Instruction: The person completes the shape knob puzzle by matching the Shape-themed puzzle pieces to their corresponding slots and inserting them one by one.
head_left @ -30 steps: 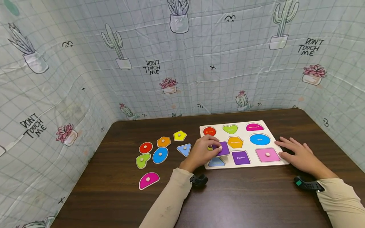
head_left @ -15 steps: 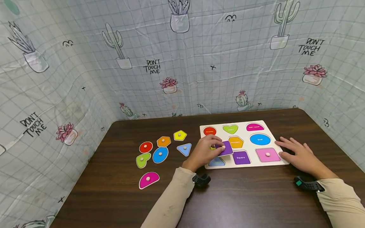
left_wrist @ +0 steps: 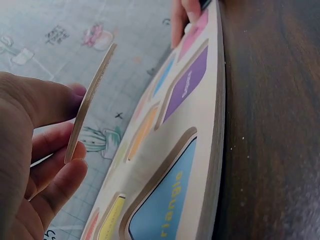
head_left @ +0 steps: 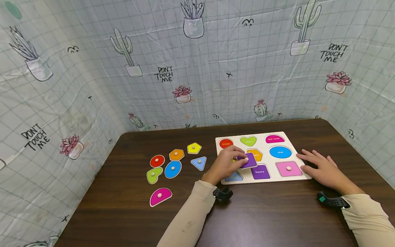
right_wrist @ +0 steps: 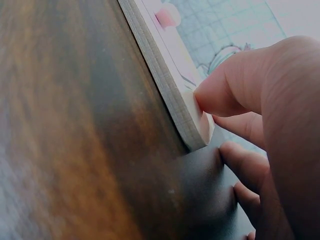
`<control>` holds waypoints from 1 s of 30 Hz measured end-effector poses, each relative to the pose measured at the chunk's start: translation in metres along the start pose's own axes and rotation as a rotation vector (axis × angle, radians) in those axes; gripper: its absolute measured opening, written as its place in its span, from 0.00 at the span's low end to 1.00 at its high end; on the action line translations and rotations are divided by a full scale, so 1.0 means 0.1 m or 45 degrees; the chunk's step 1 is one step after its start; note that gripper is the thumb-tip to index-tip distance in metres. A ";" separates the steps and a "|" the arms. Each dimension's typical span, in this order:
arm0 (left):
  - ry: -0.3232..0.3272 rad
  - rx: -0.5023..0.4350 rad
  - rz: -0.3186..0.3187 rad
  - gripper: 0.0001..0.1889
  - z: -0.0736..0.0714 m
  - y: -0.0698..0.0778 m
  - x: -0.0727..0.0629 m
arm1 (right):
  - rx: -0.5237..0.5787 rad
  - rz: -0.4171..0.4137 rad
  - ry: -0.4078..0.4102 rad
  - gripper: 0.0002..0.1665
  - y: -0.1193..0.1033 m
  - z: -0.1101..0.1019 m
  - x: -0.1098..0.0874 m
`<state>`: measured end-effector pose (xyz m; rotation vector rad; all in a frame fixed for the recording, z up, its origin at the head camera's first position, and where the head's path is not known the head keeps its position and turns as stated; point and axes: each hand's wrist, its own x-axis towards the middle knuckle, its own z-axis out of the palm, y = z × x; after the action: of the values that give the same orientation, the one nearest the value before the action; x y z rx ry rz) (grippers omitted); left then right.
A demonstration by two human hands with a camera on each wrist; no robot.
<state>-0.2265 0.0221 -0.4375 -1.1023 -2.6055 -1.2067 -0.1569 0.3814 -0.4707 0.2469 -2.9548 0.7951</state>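
My left hand (head_left: 226, 163) pinches the knob of a purple square puzzle piece (head_left: 250, 160), held tilted just above the white shape board (head_left: 263, 144). Below and right of the piece lies the printed purple square recess (head_left: 261, 173). In the left wrist view the piece (left_wrist: 89, 105) appears edge-on, apart from the board, between thumb and fingers. My right hand (head_left: 324, 170) rests at the board's right edge with fingers extended; its thumb (right_wrist: 225, 92) presses the near corner in the right wrist view. A pink rectangle piece (head_left: 294, 169) with a knob sits in its recess.
Several knobbed pieces lie on the dark table left of the board: red circle (head_left: 157, 163), orange hexagon (head_left: 177, 157), yellow pentagon (head_left: 197, 149), light blue triangle (head_left: 198, 166), blue oval (head_left: 172, 173), green heart (head_left: 152, 178), magenta half round (head_left: 161, 199). Patterned cloth walls (head_left: 203, 92) stand behind.
My left hand has carried the purple square piece a little to the right over the board, toward the square recess. The right hand and the loose pieces stay in place.
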 end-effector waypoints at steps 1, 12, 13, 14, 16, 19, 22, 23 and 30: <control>0.001 0.004 0.001 0.12 0.01 0.00 0.01 | 0.002 0.001 0.005 0.31 0.00 0.00 0.00; 0.010 0.047 0.001 0.10 0.15 0.07 0.01 | -0.006 -0.008 0.015 0.31 0.02 -0.03 -0.06; 0.011 0.057 0.006 0.10 0.15 0.07 0.02 | -0.007 -0.013 0.020 0.31 0.01 -0.03 -0.06; 0.010 0.065 0.011 0.10 0.15 0.07 0.02 | -0.004 -0.017 0.024 0.31 0.01 -0.03 -0.05; 0.011 0.084 0.017 0.10 0.15 0.08 0.03 | 0.001 -0.027 0.034 0.30 0.01 -0.04 -0.05; 0.016 0.100 0.013 0.11 0.16 0.10 0.04 | -0.001 -0.030 0.044 0.30 0.01 -0.04 -0.05; 0.016 0.105 0.005 0.11 0.17 0.13 0.05 | -0.005 -0.021 0.036 0.30 0.00 -0.04 -0.04; 0.013 0.105 0.005 0.11 0.17 0.13 0.05 | -0.005 -0.017 0.032 0.30 0.00 -0.04 -0.03; -0.003 0.117 0.035 0.11 0.21 0.16 0.06 | 0.006 -0.015 0.024 0.30 -0.02 -0.01 -0.01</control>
<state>-0.2160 0.0475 -0.4398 -1.1191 -2.6092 -1.0695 -0.1552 0.3800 -0.4693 0.2554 -2.9315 0.7989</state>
